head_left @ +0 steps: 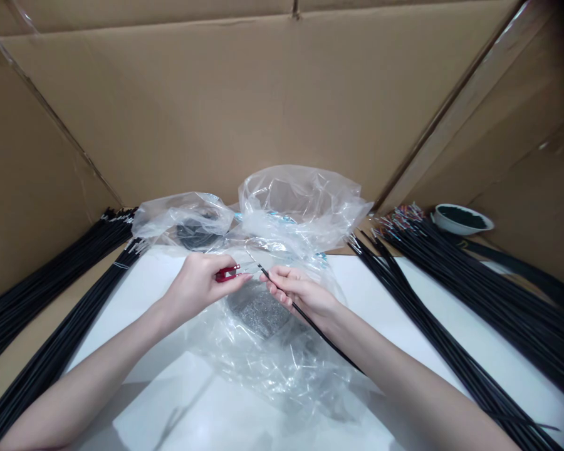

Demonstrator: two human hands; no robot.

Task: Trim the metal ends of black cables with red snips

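My left hand [209, 275] is closed on a small red-handled tool [228, 273]. Fingers cover most of the tool, so its exact kind is unclear. My right hand [294, 291] pinches a thin black cable [317, 330] close to its end. The thin, light-coloured tip of the cable points up and left, a little to the right of the tool. Below both hands lies a clear plastic bag [282, 369] with a mass of small grey, shiny pieces [261, 307] in it, too fine to tell apart.
Bundles of black cables lie on the left [87, 313] and right [479, 300]. A white bowl [439, 224] with dark contents stands at the back right. Another clear bag [183, 213] rests against the cardboard wall [225, 106]. White sheeting [141, 407] covers the work surface.
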